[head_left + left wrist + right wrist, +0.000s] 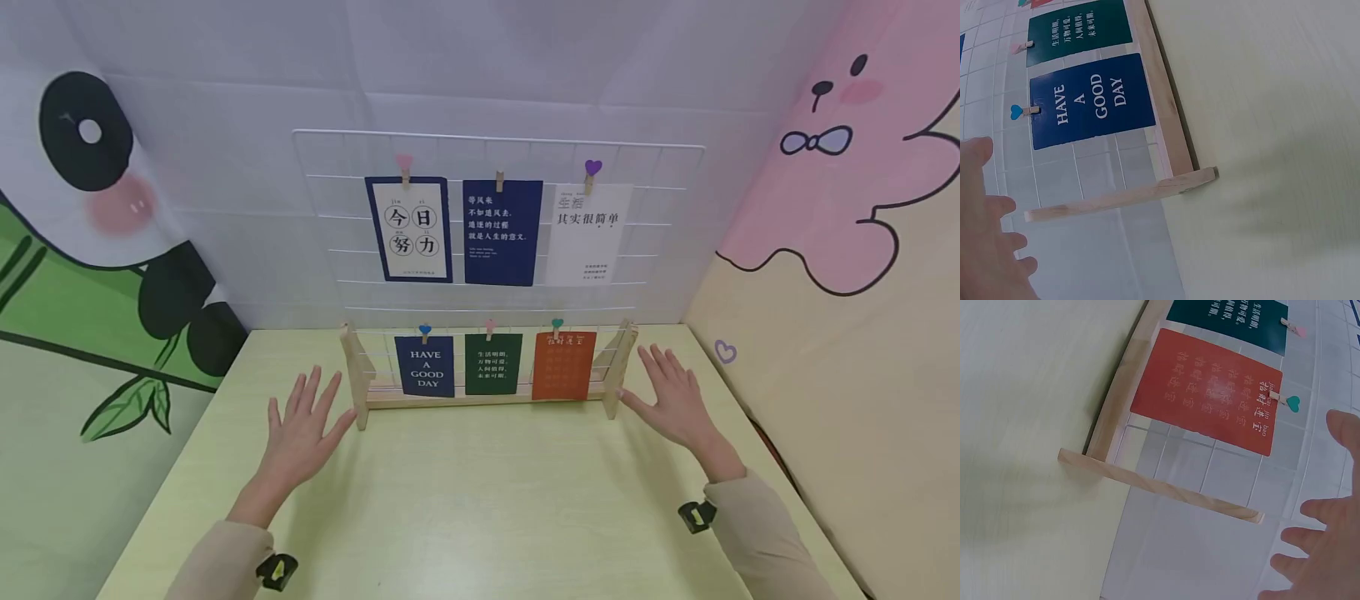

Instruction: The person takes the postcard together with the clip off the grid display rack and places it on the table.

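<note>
A white wire grid (498, 136) stands upright in a wooden base (487, 402) on the table. Small wooden clips hold cards on it in two rows. Above hang a blue-edged white card (408, 265), a dark blue card (501, 268) and a white card (588, 246). Below are a blue "HAVE A GOOD DAY" card (1091, 100), a green card (492, 346) and a red card (1207, 394). My left hand (303, 433) is spread beside the base's left leg, holding nothing. Beside the right leg, my right hand (675, 404) is spread too and holds nothing.
The pale yellow table (480, 508) runs in front of the base. A white cloth backdrop (480, 67) rises behind. Painted panels with a panda-like figure (90, 192) and a pink bear (832, 192) flank the table.
</note>
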Tool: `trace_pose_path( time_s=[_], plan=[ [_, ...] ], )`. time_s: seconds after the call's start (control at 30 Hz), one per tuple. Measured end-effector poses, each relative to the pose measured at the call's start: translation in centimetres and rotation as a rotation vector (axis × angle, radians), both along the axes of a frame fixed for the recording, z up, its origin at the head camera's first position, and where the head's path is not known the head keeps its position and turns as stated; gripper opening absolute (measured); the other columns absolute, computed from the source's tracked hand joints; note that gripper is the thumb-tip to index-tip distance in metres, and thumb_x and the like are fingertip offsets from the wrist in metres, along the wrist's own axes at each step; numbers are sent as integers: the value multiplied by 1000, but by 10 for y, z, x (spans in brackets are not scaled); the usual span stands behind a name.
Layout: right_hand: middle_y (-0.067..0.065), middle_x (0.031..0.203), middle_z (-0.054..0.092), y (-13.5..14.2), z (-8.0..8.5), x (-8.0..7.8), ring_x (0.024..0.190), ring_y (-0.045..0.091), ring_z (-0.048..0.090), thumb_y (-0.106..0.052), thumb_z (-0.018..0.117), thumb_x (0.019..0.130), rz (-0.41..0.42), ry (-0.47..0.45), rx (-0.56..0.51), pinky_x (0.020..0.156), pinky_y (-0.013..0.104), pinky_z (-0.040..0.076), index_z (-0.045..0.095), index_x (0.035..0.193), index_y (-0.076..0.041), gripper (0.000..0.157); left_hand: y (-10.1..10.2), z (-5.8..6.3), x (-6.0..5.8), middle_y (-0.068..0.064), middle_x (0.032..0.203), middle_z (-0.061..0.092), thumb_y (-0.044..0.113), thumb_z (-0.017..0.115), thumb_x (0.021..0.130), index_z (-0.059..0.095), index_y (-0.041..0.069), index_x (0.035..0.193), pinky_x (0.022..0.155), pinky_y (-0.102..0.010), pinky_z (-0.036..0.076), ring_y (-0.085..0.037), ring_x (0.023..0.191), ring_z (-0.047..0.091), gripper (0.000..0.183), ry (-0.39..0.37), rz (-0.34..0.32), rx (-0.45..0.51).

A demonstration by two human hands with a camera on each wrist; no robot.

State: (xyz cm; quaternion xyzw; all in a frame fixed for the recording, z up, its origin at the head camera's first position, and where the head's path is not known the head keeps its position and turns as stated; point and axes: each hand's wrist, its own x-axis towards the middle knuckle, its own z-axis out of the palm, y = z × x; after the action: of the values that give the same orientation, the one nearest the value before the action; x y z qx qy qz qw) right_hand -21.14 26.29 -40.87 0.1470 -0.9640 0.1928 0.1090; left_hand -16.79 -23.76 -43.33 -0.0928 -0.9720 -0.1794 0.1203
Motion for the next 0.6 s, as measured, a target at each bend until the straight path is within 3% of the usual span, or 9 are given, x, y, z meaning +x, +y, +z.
trace_pose_path(
  time_s=[0.27, 0.4, 0.6],
  plan=[
    [26, 135, 25, 1, 6, -3, 124, 42, 18, -30, 55, 87, 42, -26, -248, 94, 59, 16, 25, 135, 3, 66, -1, 6, -3, -27, 133, 28, 32, 51, 89, 34, -2, 130, 90, -64, 16, -42, 121, 23, 56, 85, -23, 221],
    [22, 136, 27, -2, 11, -2, 124, 38, 21, -27, 52, 90, 35, -72, -415, 94, 57, 20, 27, 136, -1, 59, -2, 9, -4, -26, 129, 33, 26, 52, 90, 36, -4, 128, 89, -60, 24, -43, 117, 29, 52, 58, -31, 393],
    [19, 134, 33, -7, 20, -1, 122, 34, 27, -26, 49, 91, 21, -136, -676, 94, 51, 27, 32, 134, -1, 52, -2, 16, -3, -23, 128, 36, 29, 48, 91, 36, -2, 129, 88, -58, 29, -40, 116, 33, 51, -23, 23, 589]
  ],
)
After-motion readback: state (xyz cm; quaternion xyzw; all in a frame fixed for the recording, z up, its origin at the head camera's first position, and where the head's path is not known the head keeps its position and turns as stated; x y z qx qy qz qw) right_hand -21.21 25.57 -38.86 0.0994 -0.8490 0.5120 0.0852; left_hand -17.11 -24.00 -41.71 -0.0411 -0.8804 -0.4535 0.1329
